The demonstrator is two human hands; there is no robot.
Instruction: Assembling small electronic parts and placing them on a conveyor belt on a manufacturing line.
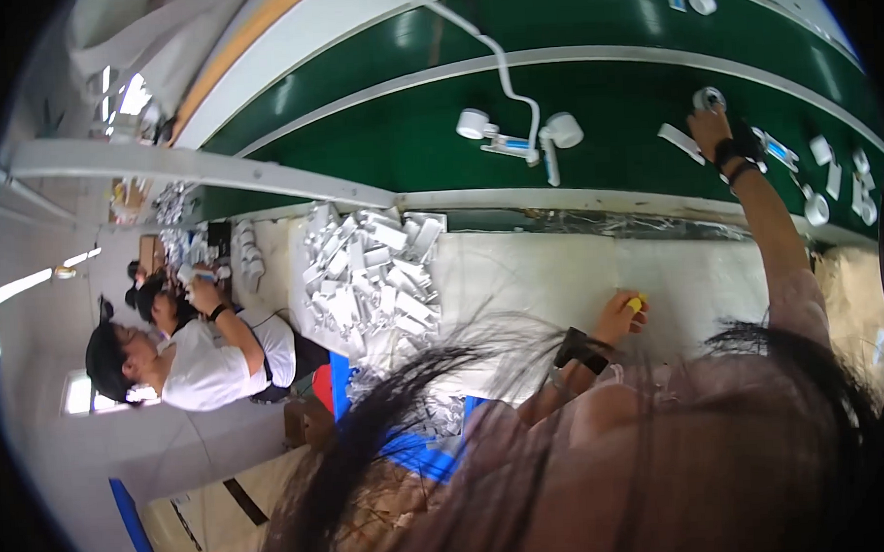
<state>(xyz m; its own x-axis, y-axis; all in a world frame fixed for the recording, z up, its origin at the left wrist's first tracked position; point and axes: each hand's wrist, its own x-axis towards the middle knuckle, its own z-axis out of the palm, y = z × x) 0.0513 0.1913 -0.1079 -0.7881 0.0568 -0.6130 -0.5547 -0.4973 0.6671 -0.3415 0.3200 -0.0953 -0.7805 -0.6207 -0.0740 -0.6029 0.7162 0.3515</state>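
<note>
My left hand (618,318) is closed around a small yellow object (637,303) above the pale worktop; its kind cannot be made out. Stretched out over the green conveyor belt, my right hand (710,126) grips a white round part (707,98) at its fingertips. Beside that hand lie a flat white strip (681,143) and a white piece with a blue label (780,151). Further left on the belt are a white round-headed part (472,124) and another like it (562,130), each near a blue-marked strip.
A heap of white and silvery pieces (373,274) covers the left of the pale worktop (531,282). A white cable (500,61) hangs over the belt (377,136). Several white parts lie at the belt's right. Co-workers (209,370) are at the left; loose hair crosses my view.
</note>
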